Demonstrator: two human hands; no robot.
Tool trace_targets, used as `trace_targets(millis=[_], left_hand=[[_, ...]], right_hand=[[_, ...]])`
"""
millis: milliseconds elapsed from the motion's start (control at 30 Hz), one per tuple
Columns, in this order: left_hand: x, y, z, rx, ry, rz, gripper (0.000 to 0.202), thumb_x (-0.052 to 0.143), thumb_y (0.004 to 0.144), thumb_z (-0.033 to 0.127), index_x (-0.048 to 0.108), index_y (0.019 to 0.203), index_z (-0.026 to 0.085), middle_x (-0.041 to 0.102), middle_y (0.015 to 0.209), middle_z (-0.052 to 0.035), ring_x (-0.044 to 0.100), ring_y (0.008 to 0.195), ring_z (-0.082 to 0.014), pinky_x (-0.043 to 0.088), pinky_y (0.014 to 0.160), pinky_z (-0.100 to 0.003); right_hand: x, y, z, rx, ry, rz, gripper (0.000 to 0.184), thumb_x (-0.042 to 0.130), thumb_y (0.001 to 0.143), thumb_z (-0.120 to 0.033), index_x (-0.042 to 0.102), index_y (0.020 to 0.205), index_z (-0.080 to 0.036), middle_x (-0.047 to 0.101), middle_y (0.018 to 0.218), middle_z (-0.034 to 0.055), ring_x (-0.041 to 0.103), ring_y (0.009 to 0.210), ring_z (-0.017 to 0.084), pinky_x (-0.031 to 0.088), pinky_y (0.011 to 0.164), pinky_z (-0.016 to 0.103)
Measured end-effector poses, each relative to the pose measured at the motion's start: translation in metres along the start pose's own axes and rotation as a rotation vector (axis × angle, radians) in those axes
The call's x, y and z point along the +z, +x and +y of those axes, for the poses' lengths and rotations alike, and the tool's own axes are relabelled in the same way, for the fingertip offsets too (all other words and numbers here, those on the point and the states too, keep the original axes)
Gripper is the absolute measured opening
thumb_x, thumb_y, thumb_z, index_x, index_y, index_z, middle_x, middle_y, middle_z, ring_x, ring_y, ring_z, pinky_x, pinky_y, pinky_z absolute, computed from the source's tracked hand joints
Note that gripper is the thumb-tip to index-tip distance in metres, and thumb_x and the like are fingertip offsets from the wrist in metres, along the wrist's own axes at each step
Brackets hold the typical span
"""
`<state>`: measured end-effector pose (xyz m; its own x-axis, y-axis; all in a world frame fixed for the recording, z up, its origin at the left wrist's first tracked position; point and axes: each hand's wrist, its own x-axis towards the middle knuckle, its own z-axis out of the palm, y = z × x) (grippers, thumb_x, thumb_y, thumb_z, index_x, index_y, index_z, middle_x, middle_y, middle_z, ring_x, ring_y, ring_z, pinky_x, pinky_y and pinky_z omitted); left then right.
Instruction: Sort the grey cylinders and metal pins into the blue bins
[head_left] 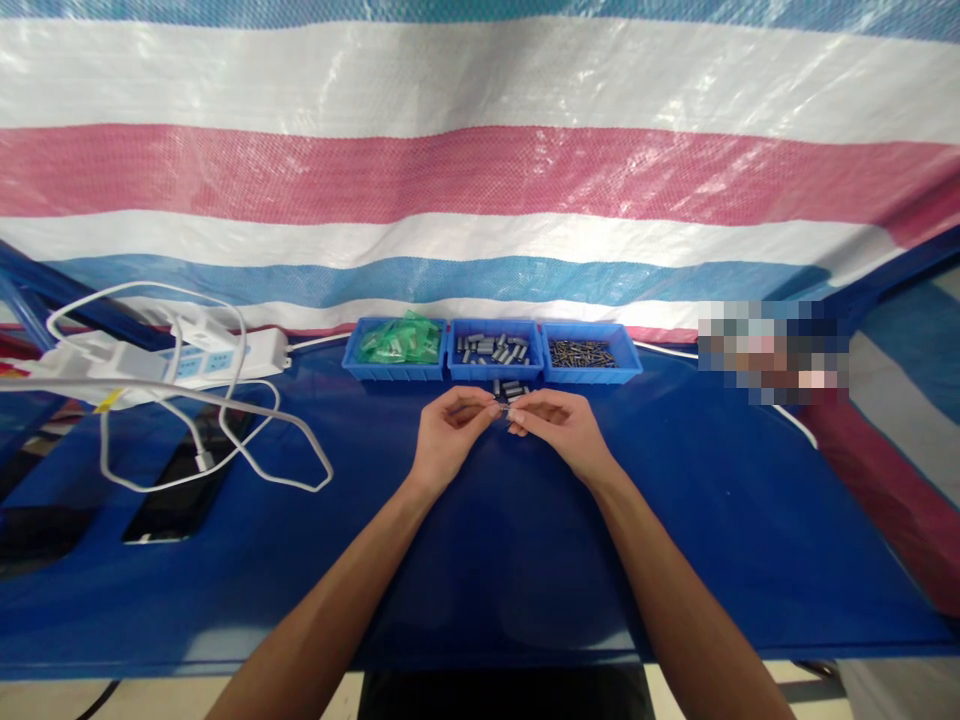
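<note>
My left hand (450,432) and my right hand (566,425) meet fingertip to fingertip above the table, in front of the middle bin. Both are closed in a pinch on a small silvery metal piece (505,408); the fingers hide most of it, so its kind cannot be told. Just beyond the fingertips several short grey cylinders (513,389) lie on the table. More such cylinders fill the middle blue bin (495,372). Brass-and-dark screws (581,354) lie in the right blue bin (592,377). The left blue bin (396,373) holds green plastic packets (405,340).
On the left of the blue table (300,560) lie a white power strip (262,352), looped white cables (319,465) and a black phone (176,490). A striped plastic sheet (480,175) hangs behind the bins. A pixelated patch covers something at the right.
</note>
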<state>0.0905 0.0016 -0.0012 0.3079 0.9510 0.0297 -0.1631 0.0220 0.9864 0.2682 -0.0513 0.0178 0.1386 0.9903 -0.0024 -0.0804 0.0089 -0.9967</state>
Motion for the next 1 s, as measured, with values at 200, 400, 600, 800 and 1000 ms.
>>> trace_targets(millis=[200,400,600,800,1000], left_hand=[[0.0,-0.004,-0.005,0.226,0.431,-0.088,0.029,0.066,0.098,0.031,0.07,0.124,0.019,0.077,0.11,-0.0092,0.076,0.098,-0.0214,0.063,0.092,-0.038],[-0.001,-0.009,-0.008,0.586,0.906,-0.431,0.038,0.06,0.1,0.019,0.066,0.137,0.02,0.068,0.142,-0.0087,0.058,0.134,-0.0293,0.051,0.114,-0.052],[-0.003,-0.007,-0.012,0.635,1.071,-0.412,0.027,0.059,0.1,0.017,0.075,0.122,0.019,0.076,0.127,-0.0081,0.065,0.123,-0.0288,0.058,0.102,-0.049],[-0.011,-0.001,-0.014,0.647,1.074,-0.306,0.018,0.063,0.098,0.014,0.079,0.105,0.018,0.081,0.107,-0.0073,0.072,0.104,-0.0256,0.061,0.094,-0.044],[-0.014,0.0,-0.014,0.638,1.02,-0.257,0.017,0.063,0.097,0.011,0.078,0.102,0.019,0.08,0.101,-0.0068,0.073,0.095,-0.0232,0.061,0.089,-0.039]], right_hand=[[-0.01,0.003,0.0,-0.145,-0.043,0.233,0.027,0.085,0.08,-0.046,0.08,0.089,-0.021,0.079,0.077,0.0044,0.074,0.067,0.02,0.063,0.068,0.034],[-0.029,0.007,0.003,-0.27,-0.157,0.451,0.036,0.077,0.088,-0.043,0.078,0.117,-0.023,0.078,0.12,0.0096,0.077,0.092,0.024,0.065,0.076,0.037],[-0.031,0.009,0.01,-0.259,-0.195,0.424,0.041,0.075,0.088,-0.042,0.075,0.125,-0.024,0.076,0.126,0.0108,0.078,0.092,0.025,0.065,0.078,0.038],[-0.025,0.007,0.006,-0.232,-0.193,0.387,0.035,0.076,0.088,-0.042,0.077,0.117,-0.023,0.08,0.105,0.0085,0.076,0.081,0.022,0.064,0.072,0.036],[-0.022,0.007,0.006,-0.231,-0.193,0.376,0.035,0.077,0.087,-0.045,0.078,0.114,-0.023,0.08,0.096,0.0074,0.075,0.077,0.023,0.063,0.067,0.036]])
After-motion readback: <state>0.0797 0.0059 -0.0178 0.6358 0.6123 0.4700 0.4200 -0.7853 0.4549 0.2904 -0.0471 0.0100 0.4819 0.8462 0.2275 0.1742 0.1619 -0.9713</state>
